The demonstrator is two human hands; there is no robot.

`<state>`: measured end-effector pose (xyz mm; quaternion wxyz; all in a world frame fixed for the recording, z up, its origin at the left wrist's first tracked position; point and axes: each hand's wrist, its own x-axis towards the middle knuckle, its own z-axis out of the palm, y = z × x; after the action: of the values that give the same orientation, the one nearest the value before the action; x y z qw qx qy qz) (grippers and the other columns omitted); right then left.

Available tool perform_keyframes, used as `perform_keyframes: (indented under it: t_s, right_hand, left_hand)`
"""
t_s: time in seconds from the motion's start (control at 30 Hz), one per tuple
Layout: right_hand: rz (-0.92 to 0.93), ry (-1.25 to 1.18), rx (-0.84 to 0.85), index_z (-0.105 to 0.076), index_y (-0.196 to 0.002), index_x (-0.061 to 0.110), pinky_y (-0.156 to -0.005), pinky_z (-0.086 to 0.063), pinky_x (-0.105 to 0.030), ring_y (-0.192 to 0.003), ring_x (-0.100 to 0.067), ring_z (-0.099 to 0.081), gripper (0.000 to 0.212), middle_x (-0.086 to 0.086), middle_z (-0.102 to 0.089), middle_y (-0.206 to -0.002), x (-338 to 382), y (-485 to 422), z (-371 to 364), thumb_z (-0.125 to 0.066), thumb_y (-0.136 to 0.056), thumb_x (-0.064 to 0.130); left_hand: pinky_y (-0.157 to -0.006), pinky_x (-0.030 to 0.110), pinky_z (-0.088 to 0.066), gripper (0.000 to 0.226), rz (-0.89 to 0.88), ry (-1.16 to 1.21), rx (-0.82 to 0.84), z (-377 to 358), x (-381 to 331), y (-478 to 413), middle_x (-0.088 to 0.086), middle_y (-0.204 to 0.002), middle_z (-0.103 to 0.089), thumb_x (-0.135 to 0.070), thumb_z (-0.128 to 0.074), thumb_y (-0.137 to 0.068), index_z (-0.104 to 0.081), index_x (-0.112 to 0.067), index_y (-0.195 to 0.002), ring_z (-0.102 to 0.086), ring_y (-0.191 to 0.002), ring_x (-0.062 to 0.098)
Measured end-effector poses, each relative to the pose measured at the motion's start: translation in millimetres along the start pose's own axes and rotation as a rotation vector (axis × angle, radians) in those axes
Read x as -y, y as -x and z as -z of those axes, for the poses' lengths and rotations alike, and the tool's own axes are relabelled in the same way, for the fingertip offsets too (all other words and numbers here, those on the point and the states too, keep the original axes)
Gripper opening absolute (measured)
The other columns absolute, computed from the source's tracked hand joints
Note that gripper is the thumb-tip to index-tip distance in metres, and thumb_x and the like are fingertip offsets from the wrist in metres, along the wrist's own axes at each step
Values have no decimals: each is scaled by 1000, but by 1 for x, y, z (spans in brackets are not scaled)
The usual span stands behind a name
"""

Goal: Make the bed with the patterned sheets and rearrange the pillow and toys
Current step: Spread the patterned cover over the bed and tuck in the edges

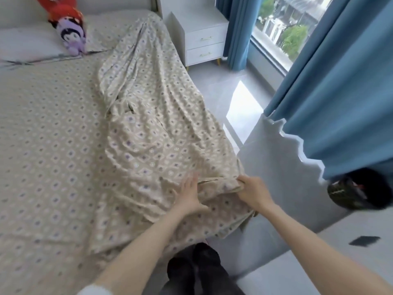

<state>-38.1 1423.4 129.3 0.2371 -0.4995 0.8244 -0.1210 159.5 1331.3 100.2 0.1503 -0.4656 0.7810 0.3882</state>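
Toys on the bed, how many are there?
2: a purple plush toy between the pillows, a red plush toy behind it, partly cut off. More may be hidden.

**Both arms out front, one hand flat, one hand grabbing**

Left hand (190,195) is palm down, fingers straight and a little spread, thumb sticking out toward the other hand. Right hand (253,193) sits just beside it, knuckles up, fingers curled under and gripping a bunched edge of the patterned sheet (153,124). Both forearms are bare and reach forward. A bit of white sleeve (93,291) shows near the left elbow.
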Motion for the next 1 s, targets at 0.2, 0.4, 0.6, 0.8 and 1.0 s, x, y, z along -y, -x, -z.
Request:
perform_keyframes:
  t_s: [0.2,0.4,0.6,0.8,1.0]
  right_hand:
    - [83,-73,-7,-66,-89,17,-62,-39,-31,-80,-25,-60,14,-2,-68,-85,-9,-6,14,-59,-76,15]
    - [81,435,166,-51,-111,16,-63,-33,-31,-94,-28,-58,30,-4,-58,-108,-41,-22,6,-48,-82,7]
    - [-283,325,191,-62,-107,8,-83,-45,-33,-107,-33,-59,26,-15,-65,-113,-67,-45,-5,-46,-87,7]
    - [-296,-37,40,-32,-127,7,-70,-41,-40,-89,-38,-55,39,-22,-57,-102,-98,-53,13,-43,-89,8]
    - [-112,328,297,-41,-129,26,-71,-44,-34,-93,-30,-62,59,-6,-64,-106,-116,-41,47,-65,-81,50]
  left_hand:
    - [-111,47,-25,50,-9,143,-48,-6,-26,-27,5,-134,-48,-11,-50,-82,-45,-19,-131,-43,-127,27]
    - [-64,35,-38,22,-98,114,-49,26,-21,-40,8,-85,-53,4,-34,-80,-38,-16,-87,-52,-82,29]
    - [-74,39,-45,27,-109,113,-91,51,-31,-41,5,-95,-59,-25,-46,-82,-34,-24,-106,-57,-86,28]
    - [-69,34,-50,55,-149,-213,-80,54,-42,-44,-2,-98,-62,-45,-69,-74,-43,-22,-117,-59,-88,20]
    - [-60,27,-40,10,36,-344,-7,56,-49,-51,6,-88,-58,-9,-50,-79,-57,-11,-86,-57,-81,23]
